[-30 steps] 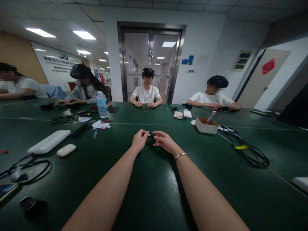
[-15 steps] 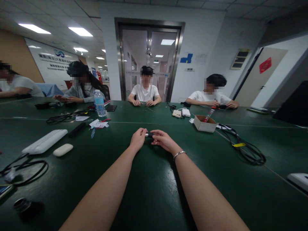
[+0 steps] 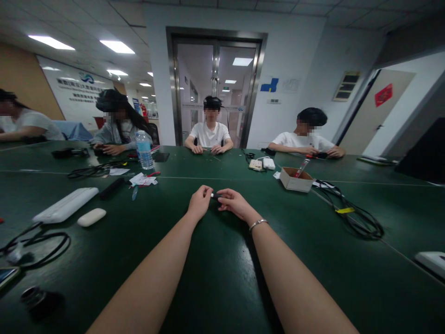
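Over the middle of the green table (image 3: 215, 260), both of my hands meet at a small black object with a silver part (image 3: 215, 195); its exact kind cannot be made out. My left hand (image 3: 200, 203) is closed, pinching the silver end, and its fingers hide most of that end. From the other side, my right hand (image 3: 235, 203) grips the black end between thumb and fingers. A metal bracelet (image 3: 258, 225) circles my right wrist.
On the left lie a long white device (image 3: 66, 205), a white oval case (image 3: 92, 217) and black cables. A water bottle (image 3: 144, 150) stands farther back. To the right are a small open box (image 3: 296, 180) and coiled cable (image 3: 361, 222). Several people sit opposite.
The black object tilts slightly more downward at its right end, and my right fingers have shifted a little on it. Across the table at left, a person's hands have moved right and lower.
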